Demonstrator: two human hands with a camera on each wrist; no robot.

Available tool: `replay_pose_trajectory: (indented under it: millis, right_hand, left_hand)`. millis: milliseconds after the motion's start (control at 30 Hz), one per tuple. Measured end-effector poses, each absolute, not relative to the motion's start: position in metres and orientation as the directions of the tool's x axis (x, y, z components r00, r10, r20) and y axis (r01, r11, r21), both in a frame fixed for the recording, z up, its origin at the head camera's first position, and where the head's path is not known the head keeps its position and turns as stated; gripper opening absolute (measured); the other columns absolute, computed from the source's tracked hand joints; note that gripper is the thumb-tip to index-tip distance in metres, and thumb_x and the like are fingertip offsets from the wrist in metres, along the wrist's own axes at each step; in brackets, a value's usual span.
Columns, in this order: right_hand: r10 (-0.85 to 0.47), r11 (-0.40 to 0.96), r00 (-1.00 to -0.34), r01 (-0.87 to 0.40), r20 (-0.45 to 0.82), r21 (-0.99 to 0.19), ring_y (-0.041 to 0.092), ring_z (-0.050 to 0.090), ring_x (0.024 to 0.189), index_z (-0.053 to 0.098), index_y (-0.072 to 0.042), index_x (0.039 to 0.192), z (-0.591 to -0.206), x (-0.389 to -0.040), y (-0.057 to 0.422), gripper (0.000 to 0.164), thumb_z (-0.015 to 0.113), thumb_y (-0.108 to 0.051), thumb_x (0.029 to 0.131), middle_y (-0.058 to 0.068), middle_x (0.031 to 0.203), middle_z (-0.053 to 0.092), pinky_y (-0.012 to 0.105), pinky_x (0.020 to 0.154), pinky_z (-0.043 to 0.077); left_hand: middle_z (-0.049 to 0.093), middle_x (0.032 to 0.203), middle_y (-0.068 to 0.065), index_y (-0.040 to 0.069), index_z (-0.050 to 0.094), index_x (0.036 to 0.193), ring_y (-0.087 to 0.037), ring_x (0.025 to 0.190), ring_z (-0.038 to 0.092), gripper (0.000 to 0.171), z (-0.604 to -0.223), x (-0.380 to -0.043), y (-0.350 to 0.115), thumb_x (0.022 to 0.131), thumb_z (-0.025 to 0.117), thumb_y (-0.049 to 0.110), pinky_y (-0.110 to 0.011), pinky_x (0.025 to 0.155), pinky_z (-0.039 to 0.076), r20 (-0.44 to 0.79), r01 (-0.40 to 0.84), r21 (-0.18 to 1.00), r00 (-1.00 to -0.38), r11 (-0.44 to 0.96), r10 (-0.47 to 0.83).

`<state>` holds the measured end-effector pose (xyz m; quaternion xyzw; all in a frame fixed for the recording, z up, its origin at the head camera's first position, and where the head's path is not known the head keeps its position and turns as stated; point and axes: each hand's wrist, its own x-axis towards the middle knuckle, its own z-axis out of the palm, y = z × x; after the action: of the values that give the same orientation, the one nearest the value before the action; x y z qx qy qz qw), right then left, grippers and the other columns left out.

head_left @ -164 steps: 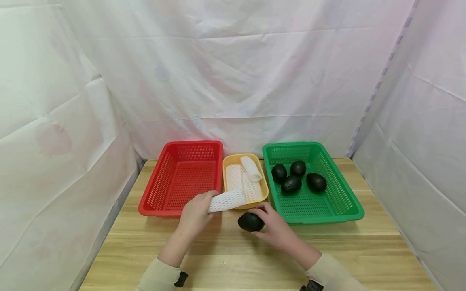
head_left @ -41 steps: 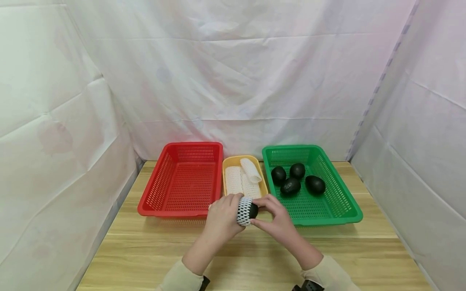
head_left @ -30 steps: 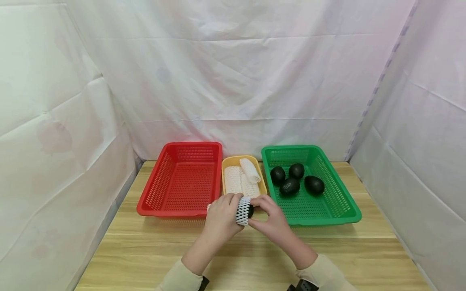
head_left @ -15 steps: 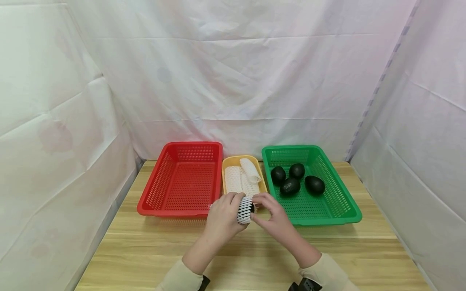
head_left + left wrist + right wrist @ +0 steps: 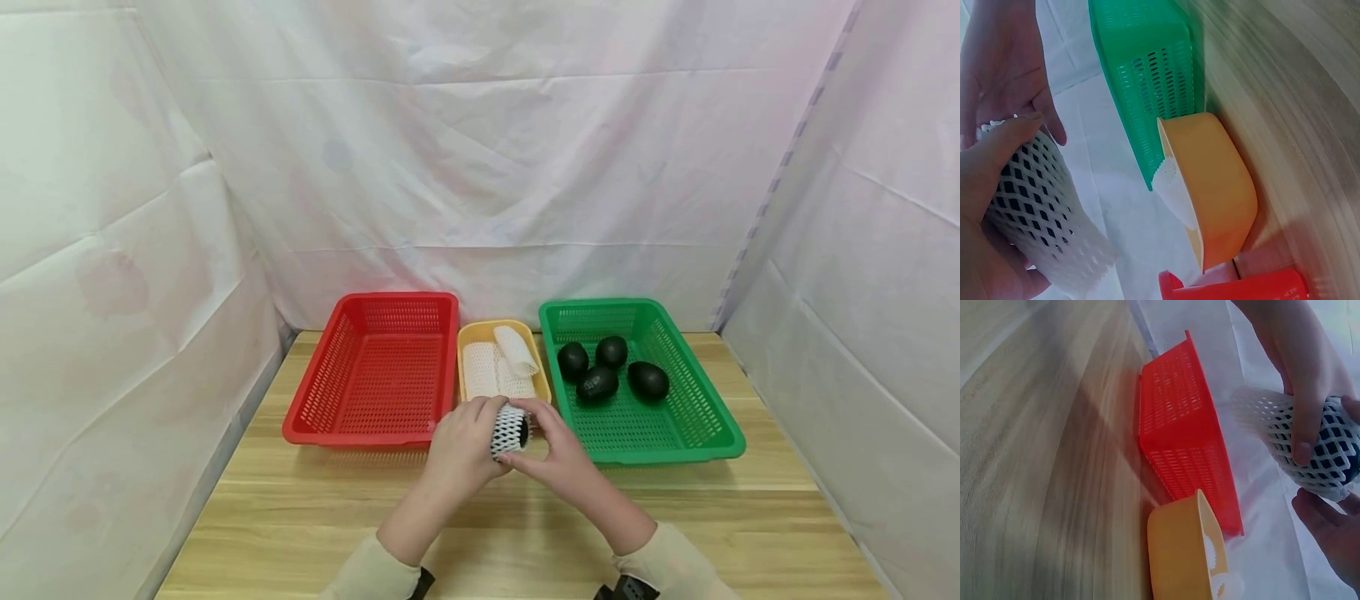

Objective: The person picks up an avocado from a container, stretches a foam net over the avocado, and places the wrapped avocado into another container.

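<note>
A white foam net sleeve (image 5: 506, 433) surrounds a dark avocado (image 5: 524, 432), whose end shows at the sleeve's right-hand opening. My left hand (image 5: 461, 446) grips the sleeve round the avocado, its thumb lying across the mesh in the left wrist view. At the opening, my right hand (image 5: 558, 454) pinches the rim of the sleeve between thumb and fingers. The sleeve's loose tail (image 5: 1088, 259) hangs unfilled past my left hand in the left wrist view. Both hands are over the wooden table, in front of the yellow basket (image 5: 546, 392).
Several more net sleeves (image 5: 480, 371) lie in the yellow basket. To its right stands a green basket (image 5: 667, 456) with several avocados (image 5: 649, 382). A red basket (image 5: 397, 367) stands on the left, its floor showing. White cloth (image 5: 480, 167) hangs behind.
Earlier, the left hand held the flat sleeve and the right hand the bare avocado, apart. Now the avocado is inside, and less of its end shows than 1.4 s ago. The right fingers shifted onto the sleeve's rim.
</note>
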<state>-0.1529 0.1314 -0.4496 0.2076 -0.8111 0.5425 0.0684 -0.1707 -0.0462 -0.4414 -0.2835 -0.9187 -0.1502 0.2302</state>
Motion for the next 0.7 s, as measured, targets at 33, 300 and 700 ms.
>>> replay_pose_trajectory:
  millis: [33, 300, 700]
  right_hand:
    - [-0.250, 0.321, -0.910, -0.400, 0.330, -0.859, 0.022, 0.054, 0.106, 0.052, -0.014, 0.133, -0.450, -0.153, 0.131, 0.061, 0.082, -0.016, 0.079, 0.006, 0.130, 0.051, 0.043, 0.090, 0.050]
    - [-0.222, 0.335, -0.880, -0.473, 0.420, -0.815, 0.021, 0.056, 0.104, 0.057, -0.004, 0.128, -0.437, -0.149, 0.131, 0.051, 0.078, -0.003, 0.081, 0.013, 0.127, 0.055, 0.040, 0.084, 0.054]
    - [-0.094, 0.168, -0.881, -0.473, 0.464, -0.865, 0.013, 0.059, 0.091, 0.056, 0.001, 0.125, -0.442, -0.154, 0.145, 0.028, 0.054, 0.004, 0.097, 0.013, 0.112, 0.058, 0.024, 0.074, 0.052]
  left_hand:
    - [0.062, 0.110, -0.005, 0.012, 0.054, 0.127, -0.022, 0.095, 0.061, 0.080, -0.441, -0.170, -0.046, 0.063, 0.089, 0.043, -0.038, 0.074, 0.053, 0.498, 0.585, 0.150, -0.741, 0.797, 0.450]
    - [0.061, 0.118, -0.006, 0.011, 0.047, 0.138, -0.022, 0.103, 0.060, 0.096, -0.439, -0.170, -0.047, 0.063, 0.088, 0.053, -0.039, 0.080, 0.053, 0.432, 0.559, 0.218, -0.790, 0.800, 0.435]
    - [0.066, 0.115, -0.001, 0.015, 0.059, 0.129, -0.020, 0.102, 0.062, 0.070, -0.439, -0.172, -0.066, 0.068, 0.090, 0.029, -0.044, 0.085, 0.051, 0.311, 0.401, 0.725, -0.916, 0.559, 0.253]
